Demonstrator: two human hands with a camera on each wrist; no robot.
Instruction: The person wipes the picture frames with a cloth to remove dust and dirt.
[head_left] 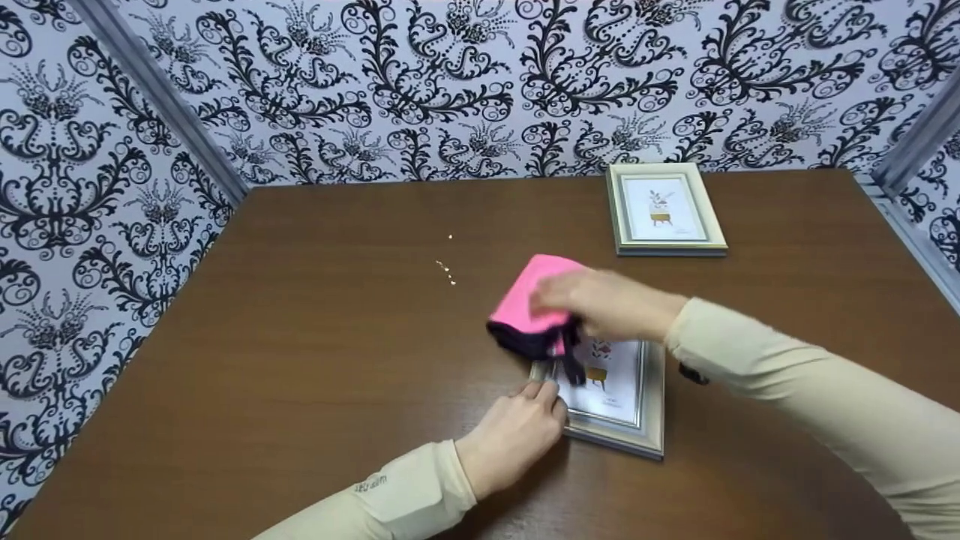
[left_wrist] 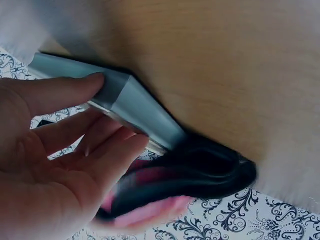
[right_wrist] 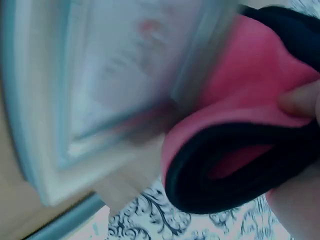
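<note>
A picture frame [head_left: 652, 401] with a pale border and a floral print lies on the brown table. My left hand [head_left: 517, 435] holds it at its near left corner; in the left wrist view the thumb [left_wrist: 90, 87] is against the frame's side and the other fingers are over its front. In my right hand [head_left: 615, 300] is a folded pink cloth [head_left: 529, 296] with black edging, gripped over the frame's far left part. The right wrist view shows the cloth [right_wrist: 245, 70] folded in a loop against the frame's border, partly blurred. The cloth and right hand hide the frame's far end.
A second picture frame [head_left: 709, 206] lies flat at the back right of the table [head_left: 337, 315]. Small pale crumbs [head_left: 448, 270] are scattered left of the cloth. Patterned wallpaper panels [head_left: 450, 90] stand behind and to the left.
</note>
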